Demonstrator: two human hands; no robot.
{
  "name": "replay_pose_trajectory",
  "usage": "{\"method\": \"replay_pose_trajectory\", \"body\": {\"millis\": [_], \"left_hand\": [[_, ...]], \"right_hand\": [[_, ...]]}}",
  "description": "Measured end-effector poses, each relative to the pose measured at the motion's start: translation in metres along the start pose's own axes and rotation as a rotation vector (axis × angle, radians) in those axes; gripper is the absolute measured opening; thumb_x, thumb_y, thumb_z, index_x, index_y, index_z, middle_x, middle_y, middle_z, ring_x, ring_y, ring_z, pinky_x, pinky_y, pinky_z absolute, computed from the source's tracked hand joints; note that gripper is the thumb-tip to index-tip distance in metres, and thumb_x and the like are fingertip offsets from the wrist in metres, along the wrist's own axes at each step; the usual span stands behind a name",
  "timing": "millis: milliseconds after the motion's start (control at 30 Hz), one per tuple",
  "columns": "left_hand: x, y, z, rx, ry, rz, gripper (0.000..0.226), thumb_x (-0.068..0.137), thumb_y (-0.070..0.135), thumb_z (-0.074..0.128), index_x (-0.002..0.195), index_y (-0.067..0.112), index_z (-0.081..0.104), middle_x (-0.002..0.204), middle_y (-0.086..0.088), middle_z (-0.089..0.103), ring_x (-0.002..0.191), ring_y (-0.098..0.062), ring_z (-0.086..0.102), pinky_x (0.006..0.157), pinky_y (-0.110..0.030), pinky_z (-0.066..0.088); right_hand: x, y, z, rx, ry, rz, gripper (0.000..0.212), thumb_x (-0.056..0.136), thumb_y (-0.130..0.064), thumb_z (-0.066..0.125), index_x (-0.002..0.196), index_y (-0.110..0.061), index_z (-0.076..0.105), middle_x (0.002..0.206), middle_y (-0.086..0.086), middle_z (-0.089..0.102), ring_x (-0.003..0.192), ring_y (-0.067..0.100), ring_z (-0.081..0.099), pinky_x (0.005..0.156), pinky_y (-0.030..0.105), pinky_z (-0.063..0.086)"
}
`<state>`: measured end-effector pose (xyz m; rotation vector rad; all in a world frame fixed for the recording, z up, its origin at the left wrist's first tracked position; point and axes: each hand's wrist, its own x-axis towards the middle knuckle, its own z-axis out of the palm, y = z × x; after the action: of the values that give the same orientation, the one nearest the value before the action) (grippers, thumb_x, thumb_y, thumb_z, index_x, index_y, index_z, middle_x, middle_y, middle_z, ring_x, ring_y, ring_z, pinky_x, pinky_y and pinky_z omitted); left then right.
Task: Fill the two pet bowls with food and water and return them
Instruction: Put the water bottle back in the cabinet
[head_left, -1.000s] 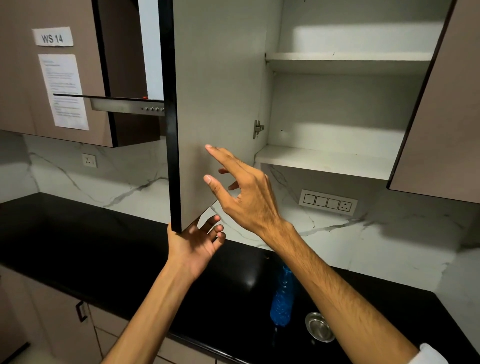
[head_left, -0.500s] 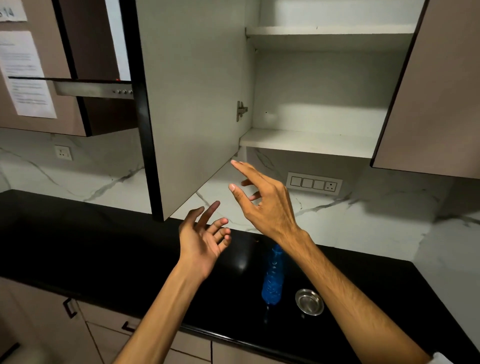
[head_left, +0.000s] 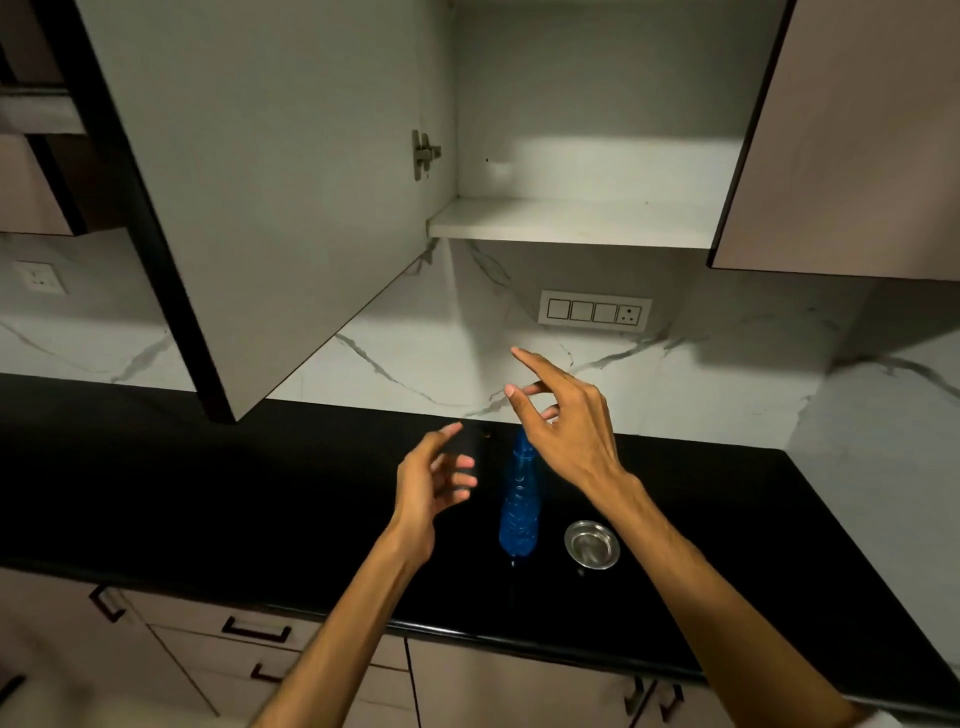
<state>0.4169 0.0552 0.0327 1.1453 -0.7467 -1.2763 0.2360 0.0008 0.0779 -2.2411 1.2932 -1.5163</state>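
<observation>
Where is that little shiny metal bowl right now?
In the head view, the metal bowl sits on the black counter, lower right of centre, just right of the blue bottle and under the right forearm.

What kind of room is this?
Most likely a kitchen: a shiny black countertop runs along a white marble-look wall, an open grey wall cupboard hangs above, and a small round steel bowl sits on the counter.
</observation>
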Motion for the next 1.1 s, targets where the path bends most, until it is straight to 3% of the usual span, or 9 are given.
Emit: {"method": "replay_pose_trajectory", "body": {"millis": [133, 433, 500, 567, 667, 800, 967, 1100], "left_hand": [[0.020, -0.031, 0.006, 0.108, 0.037, 0.008, 0.028, 0.103, 0.036, 0.051, 0.119, 0.026, 0.071, 0.081, -0.007, 0.071, 0.069, -0.019, 0.066, 0.060, -0.028, 0.054], [0.079, -0.108, 0.015, 0.411, 0.039, 0.028, 0.032, 0.097, 0.022, 0.067, 0.129, 0.020, 0.067, 0.103, -0.007, 0.075, 0.086, -0.015, 0.067, 0.076, -0.034, 0.057], [0.093, -0.125, 0.016, 0.495, 0.039, 0.002, 0.040, 0.093, 0.022, 0.073, 0.132, 0.021, 0.066, 0.105, -0.007, 0.073, 0.093, -0.015, 0.070, 0.087, -0.039, 0.059], [0.107, -0.140, 0.015, 0.574, 0.051, -0.025, 0.048, 0.088, 0.021, 0.078, 0.134, 0.021, 0.065, 0.107, -0.003, 0.070, 0.100, -0.015, 0.070, 0.095, -0.039, 0.057], [0.125, -0.161, 0.016, 0.656, 0.063, -0.071, 0.060, 0.083, 0.022, 0.083, 0.139, 0.022, 0.060, 0.118, 0.002, 0.064, 0.108, -0.012, 0.062, 0.090, -0.024, 0.049], [0.143, -0.187, 0.018, 0.708, 0.045, -0.136, 0.074, 0.080, 0.022, 0.085, 0.147, 0.022, 0.052, 0.135, -0.003, 0.060, 0.117, -0.009, 0.054, 0.095, -0.022, 0.042], [0.166, -0.204, 0.024, 0.737, 0.034, -0.186, 0.085, 0.076, 0.017, 0.087, 0.151, 0.019, 0.048, 0.141, -0.004, 0.057, 0.128, -0.015, 0.054, 0.101, -0.024, 0.043], [0.180, -0.210, 0.031, 0.714, -0.004, -0.185, 0.079, 0.071, 0.016, 0.088, 0.141, 0.026, 0.055, 0.124, 0.011, 0.066, 0.107, -0.001, 0.063, 0.078, -0.007, 0.046]], "right_hand": [[-0.014, 0.044, 0.007, -0.043, -0.007, 0.100, 0.053, 0.099, -0.054, 0.062, 0.148, -0.037, 0.054, 0.111, -0.004, 0.078, 0.055, 0.004, 0.067, 0.065, 0.036, 0.065], [-0.030, 0.141, 0.035, -0.108, -0.159, 0.324, 0.060, 0.095, -0.063, 0.061, 0.148, -0.037, 0.053, 0.105, -0.004, 0.078, 0.061, 0.003, 0.069, 0.073, 0.036, 0.065], [-0.034, 0.159, 0.045, -0.088, -0.199, 0.391, 0.066, 0.089, -0.066, 0.066, 0.148, -0.037, 0.053, 0.110, -0.003, 0.077, 0.073, 0.004, 0.072, 0.077, 0.039, 0.064], [-0.037, 0.174, 0.056, -0.054, -0.256, 0.454, 0.077, 0.084, -0.066, 0.073, 0.150, -0.033, 0.050, 0.123, -0.001, 0.074, 0.096, 0.009, 0.074, 0.083, 0.042, 0.064], [-0.039, 0.193, 0.072, 0.002, -0.346, 0.543, 0.096, 0.076, -0.063, 0.083, 0.155, -0.028, 0.044, 0.138, 0.003, 0.067, 0.117, 0.013, 0.067, 0.091, 0.043, 0.062], [-0.044, 0.212, 0.090, 0.070, -0.435, 0.631, 0.116, 0.066, -0.065, 0.089, 0.160, -0.024, 0.036, 0.148, 0.004, 0.059, 0.126, 0.015, 0.062, 0.099, 0.040, 0.059], [-0.044, 0.227, 0.109, 0.077, -0.517, 0.648, 0.122, 0.061, -0.067, 0.090, 0.162, -0.028, 0.032, 0.151, 0.002, 0.057, 0.132, 0.014, 0.059, 0.103, 0.034, 0.055], [-0.045, 0.238, 0.117, 0.050, -0.582, 0.617, 0.119, 0.061, -0.067, 0.088, 0.160, -0.032, 0.032, 0.148, -0.001, 0.060, 0.130, 0.015, 0.061, 0.104, 0.034, 0.055]]}}
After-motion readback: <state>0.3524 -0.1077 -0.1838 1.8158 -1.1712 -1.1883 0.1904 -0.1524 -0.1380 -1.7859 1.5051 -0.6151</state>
